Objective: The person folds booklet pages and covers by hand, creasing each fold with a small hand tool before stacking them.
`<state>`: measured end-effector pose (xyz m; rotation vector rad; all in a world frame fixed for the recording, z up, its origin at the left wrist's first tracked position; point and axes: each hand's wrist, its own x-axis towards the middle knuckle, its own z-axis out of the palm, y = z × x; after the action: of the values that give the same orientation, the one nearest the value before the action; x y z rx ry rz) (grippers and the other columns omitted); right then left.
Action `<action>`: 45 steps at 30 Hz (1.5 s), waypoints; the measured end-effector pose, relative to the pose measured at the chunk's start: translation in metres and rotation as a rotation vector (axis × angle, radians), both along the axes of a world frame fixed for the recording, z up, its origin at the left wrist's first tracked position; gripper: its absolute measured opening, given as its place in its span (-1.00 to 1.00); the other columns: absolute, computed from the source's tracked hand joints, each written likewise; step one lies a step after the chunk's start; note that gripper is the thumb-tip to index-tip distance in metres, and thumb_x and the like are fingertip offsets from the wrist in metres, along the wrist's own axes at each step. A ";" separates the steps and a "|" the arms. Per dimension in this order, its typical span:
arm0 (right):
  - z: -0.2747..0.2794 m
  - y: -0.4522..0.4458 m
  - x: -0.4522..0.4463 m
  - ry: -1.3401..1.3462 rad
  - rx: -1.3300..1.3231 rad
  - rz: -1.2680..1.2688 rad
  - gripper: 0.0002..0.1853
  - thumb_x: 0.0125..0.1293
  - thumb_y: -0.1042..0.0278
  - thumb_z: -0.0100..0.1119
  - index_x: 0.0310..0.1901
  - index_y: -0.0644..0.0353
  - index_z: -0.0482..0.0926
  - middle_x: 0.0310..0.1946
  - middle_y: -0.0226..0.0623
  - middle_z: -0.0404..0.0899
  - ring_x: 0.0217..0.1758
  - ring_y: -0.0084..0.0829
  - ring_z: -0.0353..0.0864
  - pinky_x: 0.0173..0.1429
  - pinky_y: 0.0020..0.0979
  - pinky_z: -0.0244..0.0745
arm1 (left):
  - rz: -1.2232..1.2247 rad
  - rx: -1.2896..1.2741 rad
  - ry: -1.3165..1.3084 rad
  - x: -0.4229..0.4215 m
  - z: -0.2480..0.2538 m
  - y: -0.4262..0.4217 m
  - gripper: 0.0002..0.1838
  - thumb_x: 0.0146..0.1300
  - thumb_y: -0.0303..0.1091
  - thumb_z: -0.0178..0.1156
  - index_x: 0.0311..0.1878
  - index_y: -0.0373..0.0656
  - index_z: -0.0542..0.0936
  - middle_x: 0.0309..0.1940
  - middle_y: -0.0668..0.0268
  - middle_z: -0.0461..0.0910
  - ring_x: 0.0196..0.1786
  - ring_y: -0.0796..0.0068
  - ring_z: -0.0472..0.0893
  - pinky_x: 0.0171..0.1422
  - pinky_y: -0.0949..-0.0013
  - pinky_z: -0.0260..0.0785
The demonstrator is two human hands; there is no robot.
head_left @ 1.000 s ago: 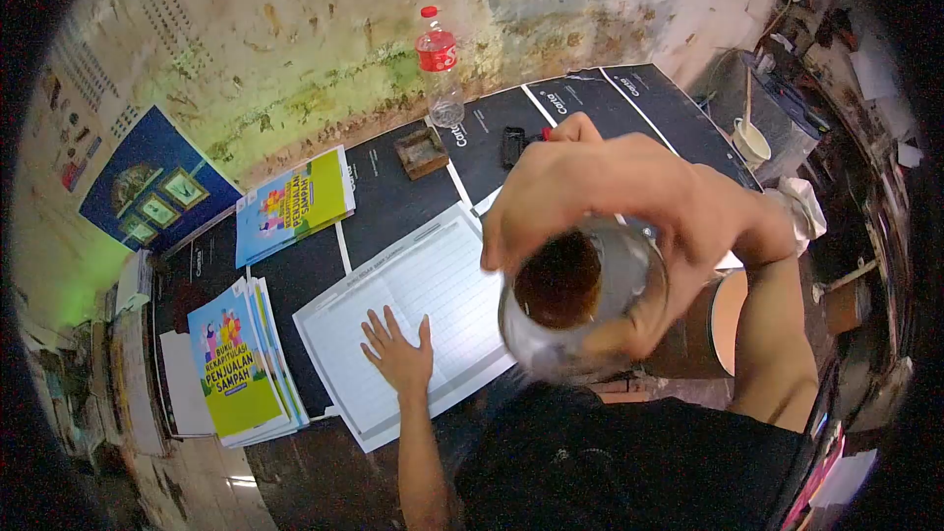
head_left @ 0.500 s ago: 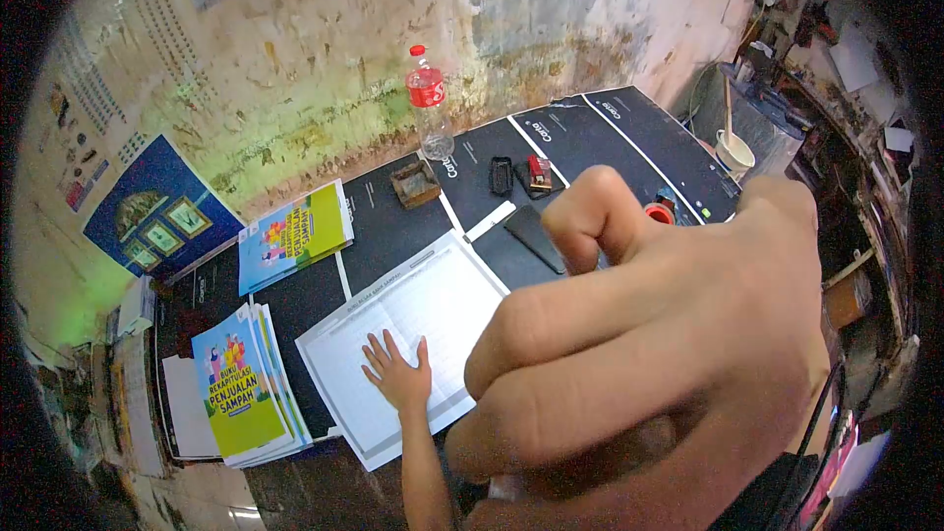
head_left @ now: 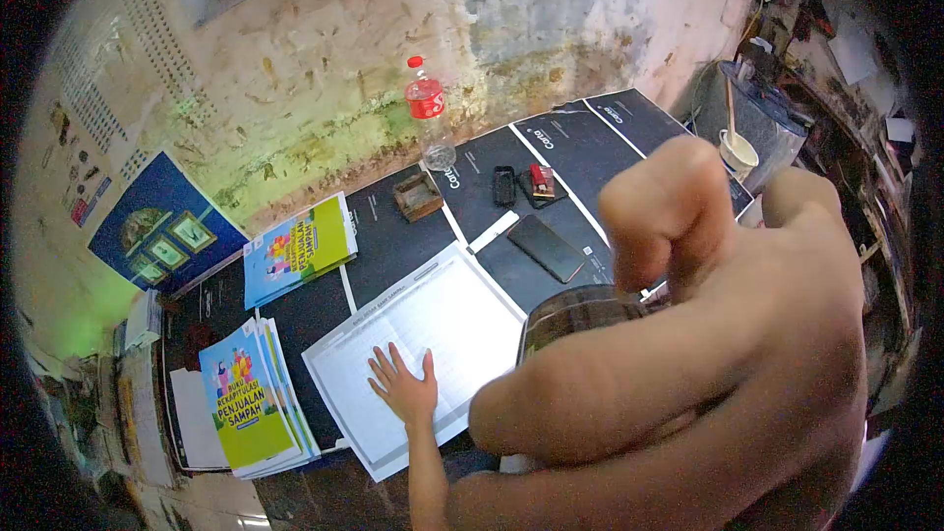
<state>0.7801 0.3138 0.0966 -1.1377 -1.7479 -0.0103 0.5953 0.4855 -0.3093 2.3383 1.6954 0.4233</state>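
My right hand [head_left: 688,354] is very large and close to the camera, its fingers wrapped round a clear glass [head_left: 575,313] with dark contents. Much of the glass is hidden behind the fingers. Flat on an open ruled book [head_left: 447,315] lies my left hand [head_left: 405,388], fingers spread and holding nothing. Beyond the book, a dark phone [head_left: 546,248] rests on the black table covering.
Booklets [head_left: 241,398] are stacked at the left, with more [head_left: 300,246] behind. A bottle with a red cap [head_left: 428,113], a small wooden box [head_left: 418,197], a black case [head_left: 503,185] and a red pack [head_left: 541,181] stand toward the wall. A cup [head_left: 737,151] is at the right.
My right hand has come nearer the camera with the glass, and the phone now shows fully. The view has tilted up since the earliest frame. My left hand stays on the book.
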 end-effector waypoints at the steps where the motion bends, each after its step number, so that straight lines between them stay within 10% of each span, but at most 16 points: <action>1: 0.001 0.000 0.002 0.006 0.001 -0.001 -0.71 0.20 0.13 0.25 -0.46 0.21 0.58 -0.51 -0.32 0.57 -0.52 -0.45 0.45 -0.26 -0.33 0.18 | 0.001 -0.006 0.005 0.001 0.001 0.000 -0.15 0.36 0.28 0.03 0.50 -0.20 0.28 0.58 -0.04 0.03 0.62 -0.11 -0.03 0.62 -0.25 -0.24; 12: -0.027 0.012 0.061 0.144 0.013 -0.121 -0.70 0.12 0.13 0.26 -0.49 0.24 0.55 -0.58 -0.31 0.54 -0.57 -0.45 0.39 -0.26 -0.33 0.21 | 0.003 -0.043 0.024 0.003 -0.003 0.007 -0.18 0.36 0.22 0.10 0.48 -0.20 0.31 0.56 -0.03 0.08 0.61 -0.11 0.00 0.61 -0.23 -0.22; 18: -0.097 0.032 0.086 0.844 -0.038 -0.460 -0.53 0.14 0.02 0.31 -0.26 0.37 0.51 -0.49 -0.14 0.53 -0.46 -0.36 0.47 -0.16 -0.37 0.36 | -0.145 0.017 -0.178 -0.025 -0.021 0.032 -0.34 0.34 -0.09 0.28 0.34 -0.36 0.41 0.44 -0.13 0.28 0.47 -0.14 0.28 0.55 -0.02 0.06; 24: -0.139 0.085 0.244 0.352 -0.441 -0.072 -0.21 -0.24 0.40 0.57 0.14 0.35 0.45 0.06 -0.13 0.55 0.16 -0.29 0.56 0.33 -0.31 0.43 | 0.012 -0.110 -0.305 -0.019 0.021 0.026 -0.41 0.38 -0.21 0.25 0.35 -0.37 0.40 0.36 -0.09 0.38 0.43 -0.01 0.35 0.55 0.11 0.11; 27: -0.196 0.141 0.305 0.096 -0.419 -0.339 -0.21 -0.10 0.37 0.59 0.24 0.25 0.45 0.11 -0.26 0.54 0.26 -0.37 0.50 0.45 -0.30 0.29 | 0.006 -0.083 -0.262 -0.034 0.025 0.019 -0.41 0.39 -0.22 0.25 0.36 -0.35 0.39 0.35 -0.07 0.39 0.43 -0.01 0.36 0.53 0.10 0.13; 36: -0.389 0.296 0.447 0.018 -0.403 -0.668 -0.16 -0.03 -0.06 0.62 0.20 0.31 0.51 0.02 -0.11 0.66 0.11 -0.25 0.64 0.26 -0.29 0.48 | 0.160 -0.061 -0.256 -0.091 0.036 -0.020 -0.47 0.40 -0.33 0.23 0.38 -0.27 0.39 0.32 -0.01 0.42 0.41 0.06 0.38 0.50 0.05 0.15; 45: -0.413 0.309 0.446 0.049 -0.369 -0.637 -0.05 -0.08 -0.13 0.64 0.24 0.30 0.43 0.10 -0.07 0.63 0.17 -0.20 0.62 0.26 -0.26 0.48 | 0.375 -0.078 -0.319 -0.144 0.044 -0.083 -0.49 0.41 -0.34 0.20 0.37 -0.30 0.39 0.31 -0.01 0.42 0.37 0.03 0.40 0.47 0.06 0.16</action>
<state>1.2263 0.6224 -0.3160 -1.9112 -1.3078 -0.0475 0.4508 0.4026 -0.2656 1.7793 1.9406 0.7356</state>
